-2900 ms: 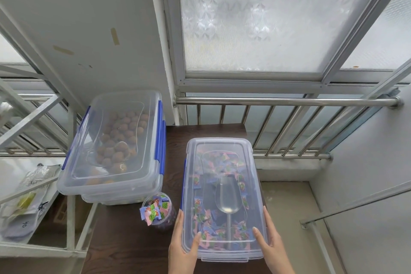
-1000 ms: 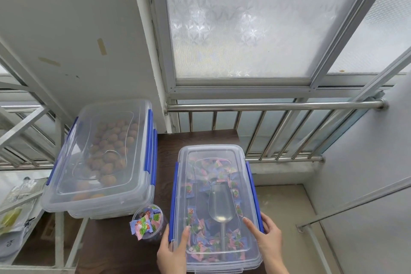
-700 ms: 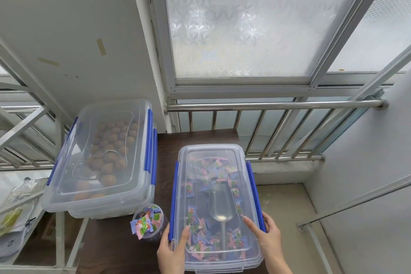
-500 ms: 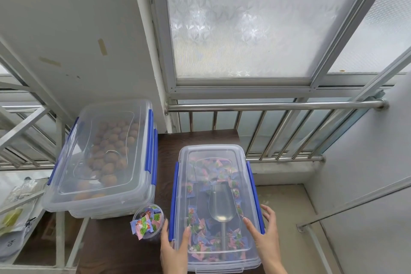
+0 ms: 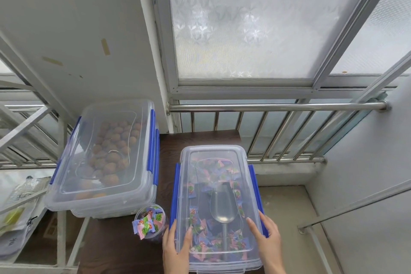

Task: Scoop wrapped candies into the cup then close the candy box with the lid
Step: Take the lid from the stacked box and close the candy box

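The clear candy box sits on the dark table with its clear lid on top. Blue side latches lie down along both long sides. Wrapped candies and a metal scoop show through the lid. My left hand rests on the box's near left side, thumb on the lid. My right hand presses against the near right side over the blue latch. A clear cup full of wrapped candies stands just left of the box.
A larger clear box with brown round fruit, lidded, with blue latches, stands at the left of the dark table. A steel railing and a frosted window are behind. A metal rack with bags is at far left.
The blue side latches, up at first, now lie down against the box. Both hands slid slightly along the near sides, and the view shifted a little.
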The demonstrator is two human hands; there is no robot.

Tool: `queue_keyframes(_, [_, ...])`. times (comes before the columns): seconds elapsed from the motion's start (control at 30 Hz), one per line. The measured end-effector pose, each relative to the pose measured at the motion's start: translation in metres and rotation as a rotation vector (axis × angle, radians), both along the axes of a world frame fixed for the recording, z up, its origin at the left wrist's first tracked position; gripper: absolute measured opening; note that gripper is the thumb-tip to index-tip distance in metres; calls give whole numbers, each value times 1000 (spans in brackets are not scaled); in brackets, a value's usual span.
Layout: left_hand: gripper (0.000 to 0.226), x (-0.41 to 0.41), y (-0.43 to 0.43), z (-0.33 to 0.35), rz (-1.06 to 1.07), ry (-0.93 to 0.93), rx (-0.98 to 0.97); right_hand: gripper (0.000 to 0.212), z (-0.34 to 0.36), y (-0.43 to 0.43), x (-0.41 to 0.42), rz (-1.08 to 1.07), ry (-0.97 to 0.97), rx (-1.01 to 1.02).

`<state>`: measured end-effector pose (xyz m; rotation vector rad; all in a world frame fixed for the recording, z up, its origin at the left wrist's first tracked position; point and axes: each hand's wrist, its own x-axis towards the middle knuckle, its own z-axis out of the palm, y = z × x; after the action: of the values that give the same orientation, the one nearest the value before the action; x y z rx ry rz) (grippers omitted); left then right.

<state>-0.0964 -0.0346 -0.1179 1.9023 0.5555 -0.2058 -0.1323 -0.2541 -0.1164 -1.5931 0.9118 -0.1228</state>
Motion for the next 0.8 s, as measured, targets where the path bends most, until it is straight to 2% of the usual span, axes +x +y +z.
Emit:
queue_keyframes(0.57, [55,-3,4,8,-37,13,-42,56,0,-4,-6,4,6,-15])
queue_keyframes(0.8, [52,-3,2,3,16,19,-29,52,-5,-3,-6,2,2,-10])
